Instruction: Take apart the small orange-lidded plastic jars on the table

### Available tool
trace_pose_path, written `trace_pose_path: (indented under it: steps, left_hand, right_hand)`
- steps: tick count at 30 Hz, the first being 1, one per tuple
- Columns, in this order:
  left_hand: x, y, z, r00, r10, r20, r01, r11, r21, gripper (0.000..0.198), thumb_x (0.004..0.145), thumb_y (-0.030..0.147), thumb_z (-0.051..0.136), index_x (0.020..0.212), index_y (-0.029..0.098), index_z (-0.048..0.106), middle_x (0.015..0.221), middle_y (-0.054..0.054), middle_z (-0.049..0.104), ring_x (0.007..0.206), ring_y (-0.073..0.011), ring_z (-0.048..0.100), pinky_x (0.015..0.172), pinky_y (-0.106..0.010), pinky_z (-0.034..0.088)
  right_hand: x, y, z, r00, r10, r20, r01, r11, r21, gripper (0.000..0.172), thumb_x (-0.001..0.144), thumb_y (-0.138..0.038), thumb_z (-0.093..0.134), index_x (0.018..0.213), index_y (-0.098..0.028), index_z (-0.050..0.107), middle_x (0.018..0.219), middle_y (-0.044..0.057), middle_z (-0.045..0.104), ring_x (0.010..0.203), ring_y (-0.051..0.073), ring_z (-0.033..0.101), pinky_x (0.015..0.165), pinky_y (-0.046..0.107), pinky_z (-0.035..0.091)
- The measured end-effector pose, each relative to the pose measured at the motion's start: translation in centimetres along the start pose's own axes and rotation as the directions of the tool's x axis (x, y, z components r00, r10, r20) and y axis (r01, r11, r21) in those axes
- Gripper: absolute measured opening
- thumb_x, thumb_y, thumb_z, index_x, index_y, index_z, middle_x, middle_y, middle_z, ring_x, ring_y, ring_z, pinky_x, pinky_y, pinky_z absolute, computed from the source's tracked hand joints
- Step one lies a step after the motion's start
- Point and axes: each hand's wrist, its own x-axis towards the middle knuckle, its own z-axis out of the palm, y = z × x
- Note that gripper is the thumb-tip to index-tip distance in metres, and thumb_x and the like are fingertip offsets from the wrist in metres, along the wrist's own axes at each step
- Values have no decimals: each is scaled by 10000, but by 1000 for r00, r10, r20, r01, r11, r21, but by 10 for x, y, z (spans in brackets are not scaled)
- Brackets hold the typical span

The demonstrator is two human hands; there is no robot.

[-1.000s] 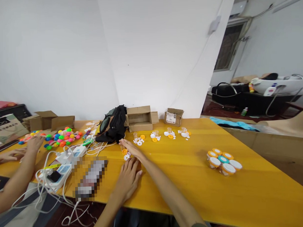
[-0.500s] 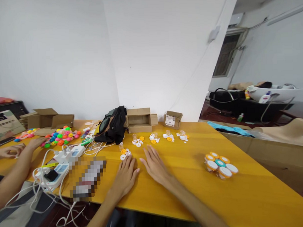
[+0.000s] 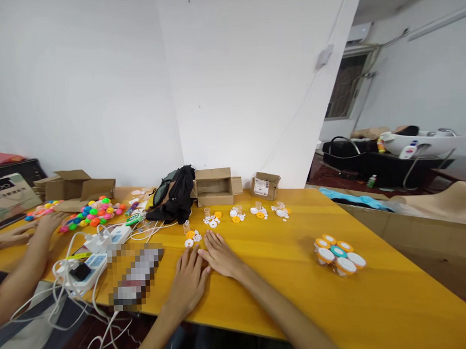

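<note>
My left hand (image 3: 190, 279) lies flat and open on the yellow table (image 3: 282, 274), holding nothing. My right hand (image 3: 219, 254) rests beside it, fingers stretched flat, its thumb touching the left hand's fingertips. Just beyond the fingertips lies a small pile of white and orange plastic parts (image 3: 191, 237) with a tiny clear cup. Further back several similar piles (image 3: 234, 213) sit in a row. A cluster of small jars with orange, white and teal lids (image 3: 338, 253) stands to my right.
Another person's arms (image 3: 18, 263) reach in at the left near coloured balls (image 3: 91, 212). White power strips with cables (image 3: 88, 253), a blurred-out object (image 3: 135, 274), a black bag (image 3: 174, 194) and open cardboard boxes (image 3: 216, 185) lie at the back.
My right hand has drawn back from the small pile of parts and come to rest flat beside my left hand. The left hand has barely moved.
</note>
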Motion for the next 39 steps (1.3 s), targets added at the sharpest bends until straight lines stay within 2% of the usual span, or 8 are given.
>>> trace_pose_path:
  steps: [8,14,17,24,27,31,35,39]
  left_hand:
    - [14,1,-8,995,-60,77,61,998,-4,547,991,423,290,1471,191,414,1548,-131,397,1481,-326,240,1126,-553,319]
    - [17,-4,-3,992,-95,78,97,995,-23,551,997,430,282,1489,205,383,1567,-133,363,1491,-333,215,1136,-572,295]
    - [15,-4,-1,998,-35,48,38,998,-47,547,1007,422,269,1509,218,340,1576,-122,352,1494,-302,216,1162,-555,263]
    - [29,4,-3,982,125,144,-103,983,-149,568,1012,419,249,1529,187,294,1592,-112,324,1489,-239,251,1196,-450,264]
    - [46,17,9,989,61,133,-40,988,-150,586,994,411,282,1518,149,317,1603,-137,285,1493,-276,235,1202,-476,243]
    - [79,39,28,984,-142,104,157,975,-158,684,952,470,362,1513,87,285,1603,-222,225,1492,-366,191,1171,-553,237]
    - [114,53,30,943,-333,-2,325,920,-218,834,900,543,465,1534,98,156,1616,-275,79,1478,-427,189,1127,-598,262]
    - [142,57,22,888,-459,-32,436,863,-257,981,784,607,630,1508,104,198,1591,-321,127,1444,-484,233,1106,-619,259]
  right_hand:
    - [34,-23,-4,995,34,93,-44,993,109,642,1017,-466,245,1518,-69,298,1584,143,294,1492,218,218,1226,429,121]
    - [48,-19,0,998,39,57,-54,956,288,618,998,-556,275,1484,-198,411,1538,65,421,1468,203,282,1219,400,149]
    - [45,-12,-2,999,47,-1,-42,902,430,695,947,-672,305,1457,-224,459,1522,56,447,1456,220,308,1213,392,171]
    - [19,7,-4,977,165,-138,-21,713,701,869,808,-843,342,1370,-221,568,1452,99,532,1421,258,375,1192,426,226]
    - [5,20,-5,951,226,-212,13,655,756,848,785,-852,378,1307,-231,623,1404,101,580,1399,276,408,1175,461,262]
    - [-14,41,-9,911,317,-263,22,599,800,817,769,-850,420,1236,-229,670,1368,105,610,1362,285,457,1161,460,293]
    - [-29,55,-15,877,366,-312,57,566,822,807,758,-850,442,1179,-210,696,1326,111,640,1330,300,492,1159,477,300]
    - [-37,59,-22,856,376,-354,91,564,821,794,774,-847,421,1164,-213,700,1322,111,642,1328,299,492,1165,477,293]
